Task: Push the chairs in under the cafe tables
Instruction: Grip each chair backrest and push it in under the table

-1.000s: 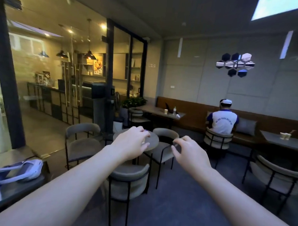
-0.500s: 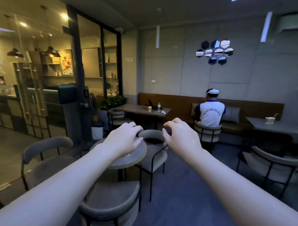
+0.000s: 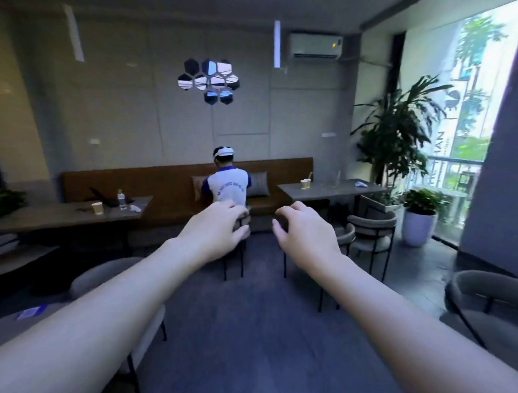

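While stretched out before the seated person (image 3: 227,186), both hands (image 3: 216,231) empty, fingers loosely curled.

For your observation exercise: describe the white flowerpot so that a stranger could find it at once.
Start at the bright window on the right. On the floor below it, beside the tall plant, stands the white flowerpot with a low leafy bush. It is the only white, round pot there.
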### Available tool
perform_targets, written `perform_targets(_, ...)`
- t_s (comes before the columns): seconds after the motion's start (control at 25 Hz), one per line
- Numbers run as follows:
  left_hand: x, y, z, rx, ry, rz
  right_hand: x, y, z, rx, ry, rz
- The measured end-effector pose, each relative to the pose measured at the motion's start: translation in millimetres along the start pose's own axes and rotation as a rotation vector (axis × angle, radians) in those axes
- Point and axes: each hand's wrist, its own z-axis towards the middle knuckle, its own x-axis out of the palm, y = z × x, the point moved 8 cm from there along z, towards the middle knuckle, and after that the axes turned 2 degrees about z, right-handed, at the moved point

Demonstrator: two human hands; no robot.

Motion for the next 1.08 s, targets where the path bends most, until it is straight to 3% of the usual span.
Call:
perform_targets(0.2, 98, -60, 120, 0.318, 0.037, -0.18, 5, -111, 14, 0.261, -0.048, -0.226)
perform_targets(0.48, 154, -194, 206, 0.833, 0.049, -0.46, -36, -199, -20, 0.722, -0.139, -0.543)
perform_targets(0.84, 190, -341, 191, 1.243, 0.006, -0.683, -88, -256, -101, 1.068, -0.255, -0.825)
perform_targets(1.08, 219, -430, 77, 1.587, 0.104, -0.785, -95, -224, -227, 1.356, -0.373, -0.987)
